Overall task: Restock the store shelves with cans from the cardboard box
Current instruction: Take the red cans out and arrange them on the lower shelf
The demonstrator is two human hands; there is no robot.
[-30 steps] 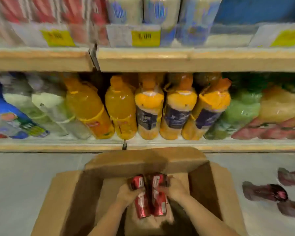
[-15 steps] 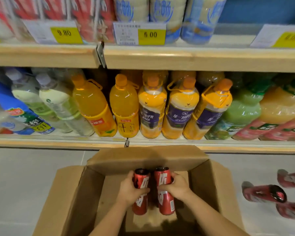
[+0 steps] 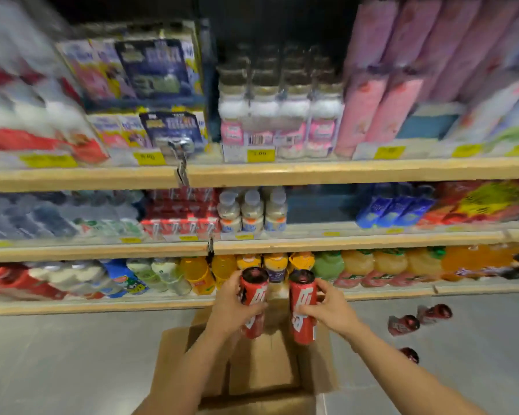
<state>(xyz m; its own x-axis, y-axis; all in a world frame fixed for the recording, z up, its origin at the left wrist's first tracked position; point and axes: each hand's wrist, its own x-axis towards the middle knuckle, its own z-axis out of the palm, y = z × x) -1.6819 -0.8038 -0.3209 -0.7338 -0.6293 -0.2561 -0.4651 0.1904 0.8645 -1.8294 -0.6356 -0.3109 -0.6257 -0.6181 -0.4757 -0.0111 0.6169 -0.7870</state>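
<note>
My left hand grips a tall red can with white lettering, held upright. My right hand grips a second red can of the same kind, a short gap between the two. Both cans are in the air above the open cardboard box on the floor, level with the bottom shelf. The box's bare brown floor shows beneath them, with no other cans visible inside.
Three wooden shelves hold drinks: orange juice bottles straight behind the cans, red cartons and small white bottles on the middle shelf with a gap to their right. Loose red cans lie on the grey floor, right.
Both hands lifted the two cans up out of the box and spread them slightly apart. My head tilted up, so the upper shelves came into view.
</note>
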